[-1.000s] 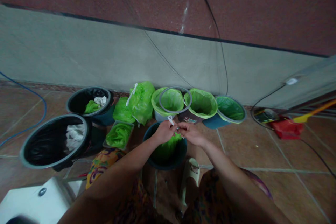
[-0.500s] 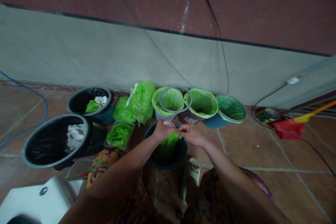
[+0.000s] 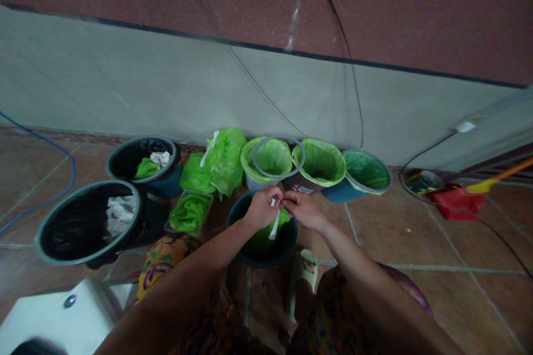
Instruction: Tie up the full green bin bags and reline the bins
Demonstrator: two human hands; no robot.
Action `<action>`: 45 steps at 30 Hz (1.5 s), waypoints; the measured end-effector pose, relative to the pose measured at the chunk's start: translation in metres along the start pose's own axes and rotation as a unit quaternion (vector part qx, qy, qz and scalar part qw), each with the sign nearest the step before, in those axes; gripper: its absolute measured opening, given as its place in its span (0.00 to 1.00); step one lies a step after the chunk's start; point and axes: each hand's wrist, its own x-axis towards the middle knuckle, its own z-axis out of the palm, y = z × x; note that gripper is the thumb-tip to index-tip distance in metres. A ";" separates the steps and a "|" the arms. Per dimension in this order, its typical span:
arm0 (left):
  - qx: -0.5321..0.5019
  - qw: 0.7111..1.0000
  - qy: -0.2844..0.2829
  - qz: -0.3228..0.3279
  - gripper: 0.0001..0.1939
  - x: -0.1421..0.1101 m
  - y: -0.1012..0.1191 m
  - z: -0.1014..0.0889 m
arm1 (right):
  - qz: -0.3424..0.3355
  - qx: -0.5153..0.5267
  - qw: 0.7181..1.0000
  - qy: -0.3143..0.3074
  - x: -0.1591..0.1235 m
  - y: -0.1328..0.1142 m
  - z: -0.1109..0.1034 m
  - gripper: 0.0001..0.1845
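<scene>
My left hand (image 3: 262, 209) and my right hand (image 3: 303, 211) meet over a dark bucket (image 3: 287, 252), their fingers closed and close together. Between them they pinch the white drawstring (image 3: 275, 226) of a green plastic bag (image 3: 261, 241); exactly how it runs through the fingers is hidden. One white end hangs below my left hand. The bag sits inside the bucket, with its top just under my hands. Left of the bucket is a clear tub (image 3: 211, 209) with bunched green plastic (image 3: 190, 214) in it.
Against the wall stand a green-lined pale bin (image 3: 254, 183), a brown bin (image 3: 291, 182) and a blue bin (image 3: 337, 193). Tied green bags (image 3: 227, 163) lie left of them. Two black-lined bins (image 3: 89, 260) stand farther left. A red dustpan (image 3: 452, 204) lies right.
The white drawstring end now hangs down in front of the bag, below my left hand. My fingers have shifted slightly around it; the bins have not moved.
</scene>
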 end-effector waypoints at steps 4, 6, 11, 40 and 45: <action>-0.017 0.999 0.031 -0.028 0.06 0.001 0.001 0.001 | 0.051 0.103 0.993 -0.015 -0.002 -0.006 0.003 0.13; -0.021 0.997 0.059 -0.049 0.04 0.002 0.000 0.000 | 0.068 0.142 0.987 -0.022 -0.002 -0.006 0.003 0.15; -0.040 0.995 0.032 -0.089 0.06 0.004 -0.002 -0.003 | 0.084 0.142 0.986 -0.007 -0.004 -0.003 0.002 0.15; 0.354 0.882 -0.263 -0.168 0.41 -0.009 -0.025 -0.020 | 0.092 -0.407 0.909 -0.007 -0.009 0.007 -0.002 0.29; 0.325 0.883 -0.284 -0.185 0.18 -0.019 -0.030 0.010 | 0.070 -0.385 0.918 -0.066 -0.012 0.016 0.009 0.39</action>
